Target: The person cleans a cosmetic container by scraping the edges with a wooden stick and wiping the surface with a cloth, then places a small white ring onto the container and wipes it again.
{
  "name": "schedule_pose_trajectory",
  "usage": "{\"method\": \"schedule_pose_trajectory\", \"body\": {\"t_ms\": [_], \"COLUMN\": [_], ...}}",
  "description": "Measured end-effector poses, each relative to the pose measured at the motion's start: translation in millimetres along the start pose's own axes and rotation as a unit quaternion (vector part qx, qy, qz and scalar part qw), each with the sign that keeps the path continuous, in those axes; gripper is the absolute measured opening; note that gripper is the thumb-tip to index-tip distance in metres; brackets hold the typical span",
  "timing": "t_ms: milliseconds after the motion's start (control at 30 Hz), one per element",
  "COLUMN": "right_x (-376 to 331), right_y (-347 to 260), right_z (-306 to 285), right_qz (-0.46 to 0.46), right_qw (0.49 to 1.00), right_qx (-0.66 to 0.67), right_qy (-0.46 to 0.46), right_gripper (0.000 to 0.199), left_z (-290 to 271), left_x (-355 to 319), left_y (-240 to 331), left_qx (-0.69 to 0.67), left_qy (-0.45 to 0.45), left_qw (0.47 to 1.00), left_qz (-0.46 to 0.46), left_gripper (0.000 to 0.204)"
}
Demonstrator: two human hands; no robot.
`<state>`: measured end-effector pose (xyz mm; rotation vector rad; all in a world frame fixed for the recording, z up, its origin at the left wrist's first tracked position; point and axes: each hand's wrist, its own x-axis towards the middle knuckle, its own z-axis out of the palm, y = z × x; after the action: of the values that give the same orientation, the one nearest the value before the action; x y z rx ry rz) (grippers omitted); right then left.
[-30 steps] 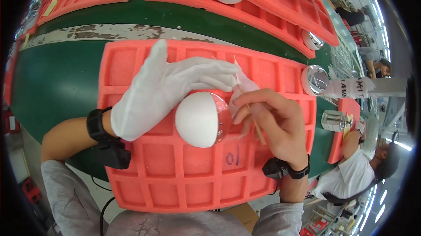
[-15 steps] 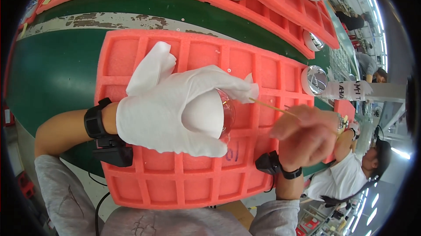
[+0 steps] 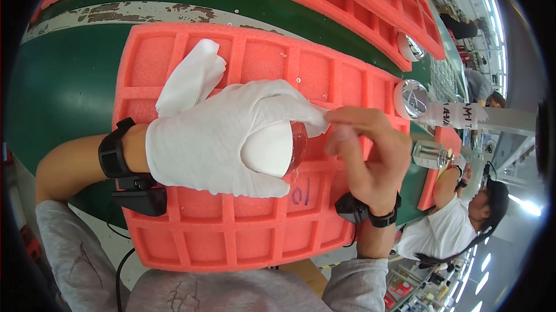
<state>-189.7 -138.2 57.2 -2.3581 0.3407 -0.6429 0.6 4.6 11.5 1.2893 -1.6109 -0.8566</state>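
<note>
My left hand wears a white cloth glove and curls around a white dome-shaped part with a clear, glassy reddish-looking rim. It is held above a pink foam tray. My bare right hand is just right of the part, slightly blurred. Its fingertips are drawn together at the gloved index fingertip, around a thin tan stick that the fingers mostly hide. A crumpled white glove or cloth lies on the tray beyond my left hand.
More foam trays at the back hold shiny domes. A mirrored dome stands at the tray's right corner. A glass jar and a metal post are at the right. A co-worker is beyond the right side.
My right hand has moved up and left to the gloved fingertips, and the stick that stretched between the hands is now mostly hidden. My left hand still holds the dome part.
</note>
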Motion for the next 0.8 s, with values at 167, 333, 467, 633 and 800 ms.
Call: {"method": "schedule_pose_trajectory", "body": {"t_ms": [167,333,467,633,800], "right_x": [3,7,1,-10,-18], "right_y": [1,-30,0,-42,-34], "right_z": [-5,19,0,6,6], "right_qz": [0.020,0.096,-0.091,0.221,0.210], "right_qw": [0.990,0.935,0.968,0.911,0.942], "right_qx": [0.134,0.305,0.230,0.347,0.187], "right_qy": [-0.040,0.153,-0.046,-0.019,-0.181], "right_gripper": [0.018,0.020,0.020,0.014,0.008], "left_z": [1,1,4,5,-3], "left_x": [1,1,-1,-4,-3], "left_y": [-2,-2,-1,9,19], "left_qx": [-0.018,-0.018,-0.005,0.166,0.259], "left_qy": [-0.005,0.004,0.016,0.060,0.048], "left_qw": [1.000,0.999,1.000,0.984,0.965], "left_qz": [0.016,0.026,0.009,0.007,-0.006], "left_gripper": [0.069,0.071,0.076,0.076,0.070]}}
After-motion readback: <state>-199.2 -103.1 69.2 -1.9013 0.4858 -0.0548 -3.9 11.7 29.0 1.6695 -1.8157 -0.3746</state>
